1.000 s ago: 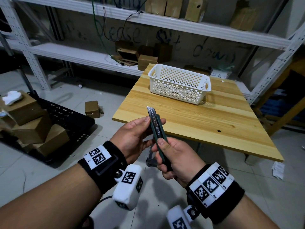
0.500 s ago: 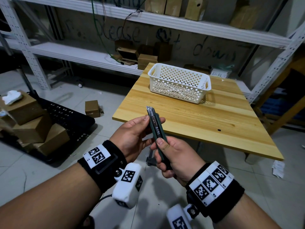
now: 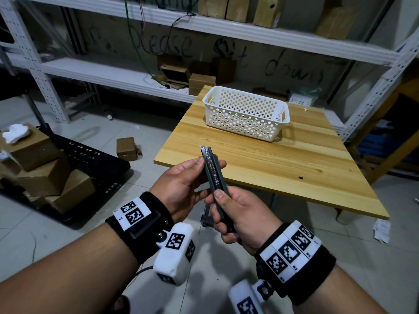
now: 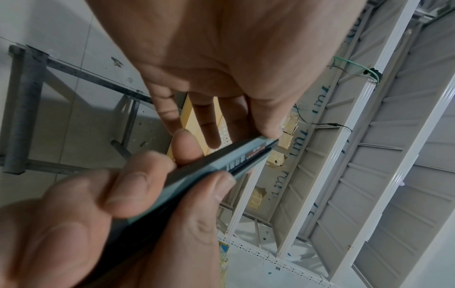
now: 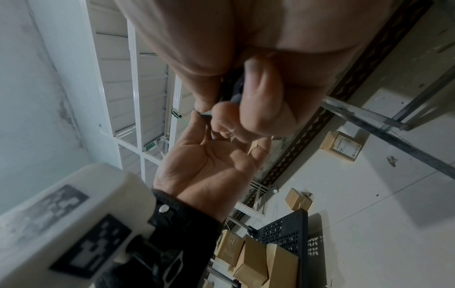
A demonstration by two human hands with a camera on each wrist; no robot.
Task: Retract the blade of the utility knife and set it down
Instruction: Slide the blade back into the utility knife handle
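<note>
The utility knife (image 3: 214,177) is held in the air in front of the near edge of the table (image 3: 283,168), not lying on it. Its dark green body points up and away from the person, and the metal tip stands just above the table's near edge in the head view. Only a short piece of metal shows at the tip; I cannot tell if the blade is fully inside.

The right hand (image 3: 240,216) holds the lower part of the knife: its grip is clamped on the handle, the fingers wrapped around it and the thumb lying along the top side. The left hand (image 3: 181,184) is at the upper part of the knife. Its thumb tip touches the body near the tip, one finger reaches behind the knife to the other side, and the remaining fingers are nearly straight, so this grip is a light pinch on the knife.

On the table, toward its far side, stands a white perforated basket (image 3: 247,116). To the left of the table, on the floor, lies a small cardboard box (image 3: 126,148), and further left a black crate (image 3: 95,164) with more boxes. Behind the table stands a white metal shelf (image 3: 113,75) with brown boxes.
</note>
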